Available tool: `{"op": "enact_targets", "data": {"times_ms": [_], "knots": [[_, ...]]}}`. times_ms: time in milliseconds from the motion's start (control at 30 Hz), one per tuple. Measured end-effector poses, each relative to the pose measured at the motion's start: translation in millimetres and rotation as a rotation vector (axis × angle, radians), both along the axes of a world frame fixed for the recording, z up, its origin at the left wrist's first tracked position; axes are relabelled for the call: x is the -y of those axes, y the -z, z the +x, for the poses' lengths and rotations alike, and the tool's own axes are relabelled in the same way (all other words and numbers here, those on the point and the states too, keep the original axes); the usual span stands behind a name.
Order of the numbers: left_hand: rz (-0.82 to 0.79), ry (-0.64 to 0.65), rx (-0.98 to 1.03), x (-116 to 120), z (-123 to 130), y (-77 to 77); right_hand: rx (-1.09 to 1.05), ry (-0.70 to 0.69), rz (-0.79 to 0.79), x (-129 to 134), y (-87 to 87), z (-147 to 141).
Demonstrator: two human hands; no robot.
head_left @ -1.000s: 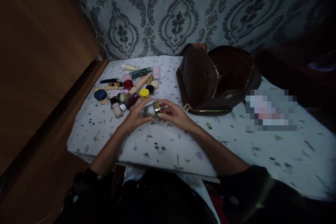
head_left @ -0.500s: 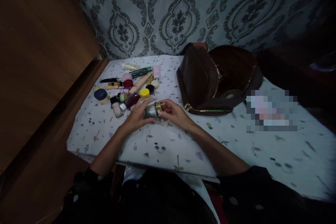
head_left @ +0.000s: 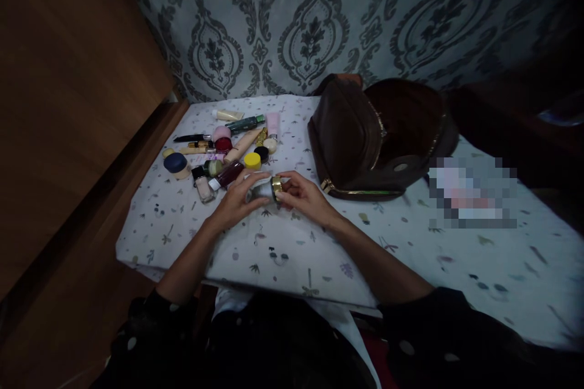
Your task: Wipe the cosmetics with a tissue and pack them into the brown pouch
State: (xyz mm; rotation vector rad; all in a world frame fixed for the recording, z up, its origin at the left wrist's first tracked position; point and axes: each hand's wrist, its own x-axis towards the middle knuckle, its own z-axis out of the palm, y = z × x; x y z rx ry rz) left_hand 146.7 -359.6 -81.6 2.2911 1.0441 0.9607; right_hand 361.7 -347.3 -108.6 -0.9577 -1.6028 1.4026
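One small cylindrical jar with a gold lid (head_left: 276,187), lying sideways above the table (head_left: 283,255), left fingers (head_left: 258,178) curled around its body, right fingers (head_left: 287,185) grasping the lid. Beyond: one round yellow-lidded container (head_left: 252,161); to the right, one open brown leather bag (head_left: 351,140).

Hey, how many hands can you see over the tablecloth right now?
2. The left hand is around the body of a jar; the right hand has its fingers on the jar's gold lid, left of the brown bag. No others show.
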Motion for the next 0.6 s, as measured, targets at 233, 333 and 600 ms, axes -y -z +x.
{"op": "enact_targets", "data": {"times_ms": [233, 333, 600], "knots": [[-0.025, 0.003, -0.067, 1.9, 1.3, 2.6, 0.089, -0.009, 0.015, 0.1, -1.3, 1.4], [-0.033, -0.002, -0.058, 2.1, 1.6, 2.7, 0.042, -0.037, -0.005, 0.6, -1.3, 2.6], [-0.026, 0.016, -0.019, 1.5, -0.7, 3.4, -0.045, -0.066, 0.028, 3.1, -1.5, 2.6]]}}
